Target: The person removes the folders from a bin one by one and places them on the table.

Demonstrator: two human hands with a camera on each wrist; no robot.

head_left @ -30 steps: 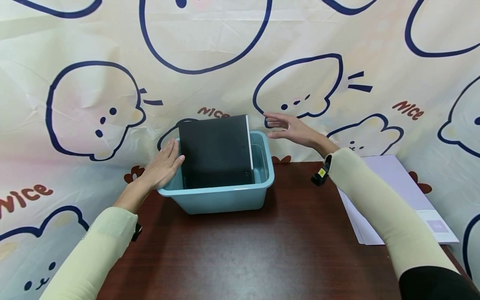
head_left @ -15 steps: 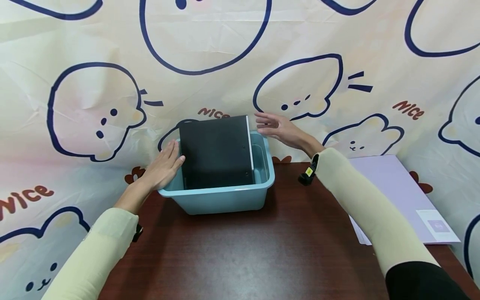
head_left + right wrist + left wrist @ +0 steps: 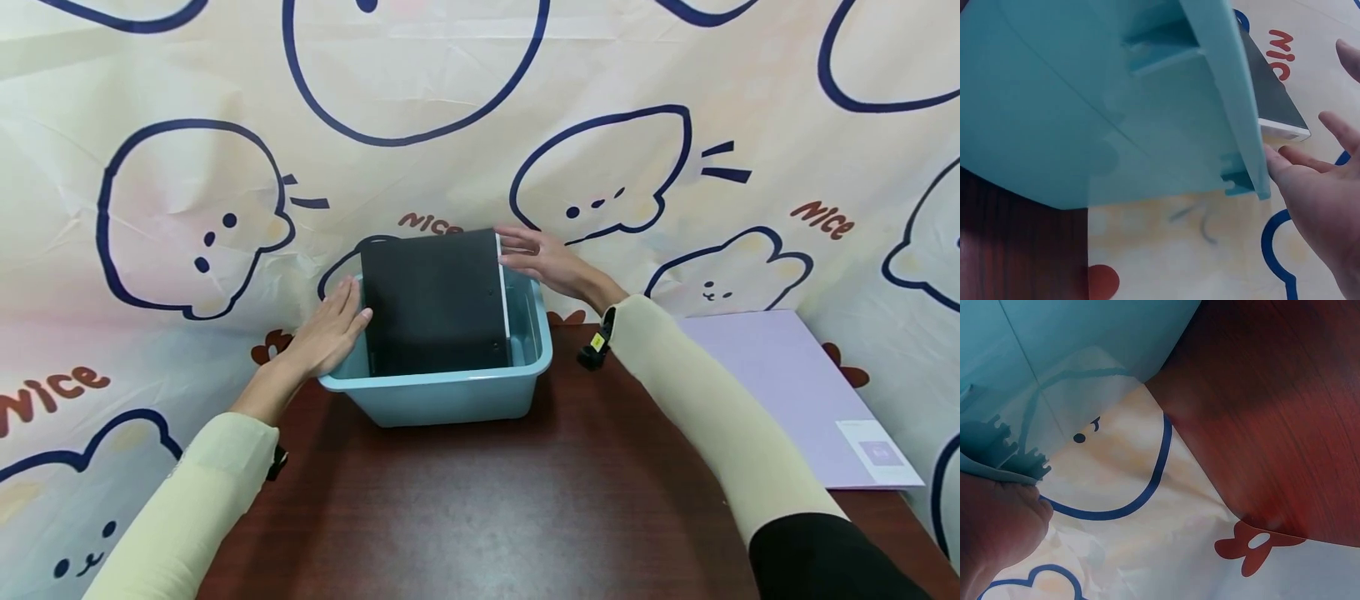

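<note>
A black flat rectangular thing with a white side edge [image 3: 435, 304], like a binder or thick book, stands leaning in a light blue plastic basin [image 3: 442, 407]. My left hand [image 3: 328, 332] rests with fairly straight fingers on the basin's left rim, thumb tip right at the black thing's left side. In the left wrist view that hand [image 3: 1004, 519] shows at the rim. At the upper right edge of the black thing, my right hand [image 3: 555, 260] has extended fingers, its fingertips right at the white edge. In the right wrist view the fingers [image 3: 1300, 159] are spread beside the rim.
Lilac flat folders or sheets [image 3: 780, 383] with a white label lie at the right of the dark brown table [image 3: 480, 508]. A cartoon-printed cloth [image 3: 420, 100] hangs close behind the basin and along both sides.
My right hand has moved left from beyond the basin's right rim to the black thing's upper right edge. The left hand has stayed on the left rim.
</note>
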